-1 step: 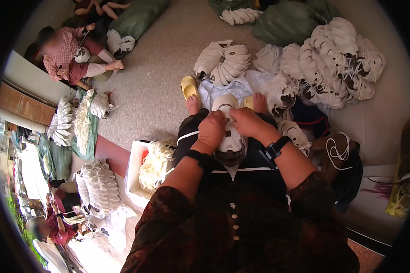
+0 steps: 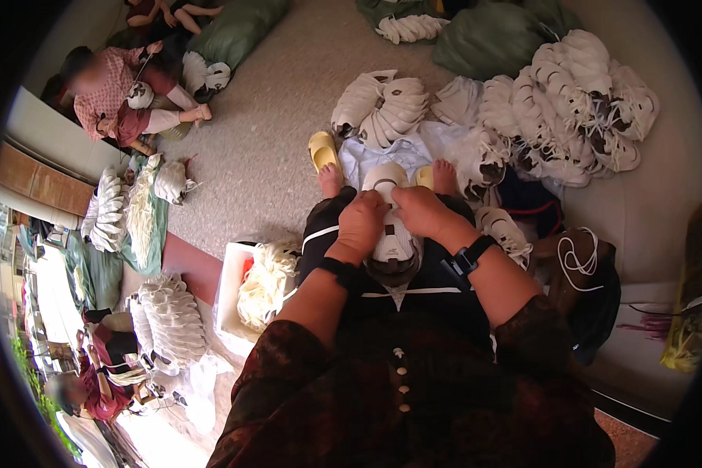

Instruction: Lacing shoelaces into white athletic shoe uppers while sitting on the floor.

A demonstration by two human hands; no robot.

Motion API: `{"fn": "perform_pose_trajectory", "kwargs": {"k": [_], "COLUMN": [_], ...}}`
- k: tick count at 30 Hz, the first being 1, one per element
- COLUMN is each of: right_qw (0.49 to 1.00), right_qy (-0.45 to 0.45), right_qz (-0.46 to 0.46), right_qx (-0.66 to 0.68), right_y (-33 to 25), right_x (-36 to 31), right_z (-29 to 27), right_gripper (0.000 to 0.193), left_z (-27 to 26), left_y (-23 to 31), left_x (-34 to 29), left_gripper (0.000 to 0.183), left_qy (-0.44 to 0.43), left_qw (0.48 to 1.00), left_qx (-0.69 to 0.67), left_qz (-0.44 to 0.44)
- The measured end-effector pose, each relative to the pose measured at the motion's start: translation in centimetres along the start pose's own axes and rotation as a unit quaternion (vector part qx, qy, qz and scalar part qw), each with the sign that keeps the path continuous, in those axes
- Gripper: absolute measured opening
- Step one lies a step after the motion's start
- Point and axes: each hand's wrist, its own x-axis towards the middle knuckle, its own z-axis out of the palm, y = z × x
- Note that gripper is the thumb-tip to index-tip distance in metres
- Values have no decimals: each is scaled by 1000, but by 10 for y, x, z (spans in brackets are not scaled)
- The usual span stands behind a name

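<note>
A white shoe (image 2: 392,243) rests between my thighs, toe pointing away and dark collar towards me. My left hand (image 2: 362,225) is closed over the left side of its lacing area, knuckles up. From the other side my right hand (image 2: 423,210) bends its fingers in a pinch, close to the left fingertips. Whatever the fingertips grip is hidden under the hands. White toe and heel parts of the shoe show beyond and below them.
White shoes (image 2: 569,105) are heaped at the far right, with more shoes (image 2: 386,109) ahead. Left of my leg stands a white box (image 2: 230,292) holding cream laces (image 2: 269,285). Yellow slippers (image 2: 321,148) lie by my feet. Co-workers (image 2: 121,86) sit at the left. Green sacks (image 2: 491,43) lie beyond.
</note>
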Motion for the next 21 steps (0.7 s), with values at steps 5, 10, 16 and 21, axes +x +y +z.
{"fn": "perform_pose_trajectory", "kwargs": {"k": [5,10,16,21], "right_qw": [997,993,995,991], "right_qy": [27,2,73,53], "right_qz": [-8,-107,-59,-17], "right_qx": [-66,-54,18,125], "right_y": [-5,7,26,14], "right_x": [1,3,-19,-13], "right_z": [7,-3,-26,-8], "right_gripper": [10,7,9,9], "left_z": [0,-10,-25,-24], "left_y": [-9,-5,-11,-10], "left_x": [1,2,0,2], "left_gripper": [7,9,12,11], "left_qy": [-14,-34,-63,-68], "left_qw": [992,992,990,992], "left_qx": [-127,-120,-120,-99], "left_qz": [13,14,40,48]}}
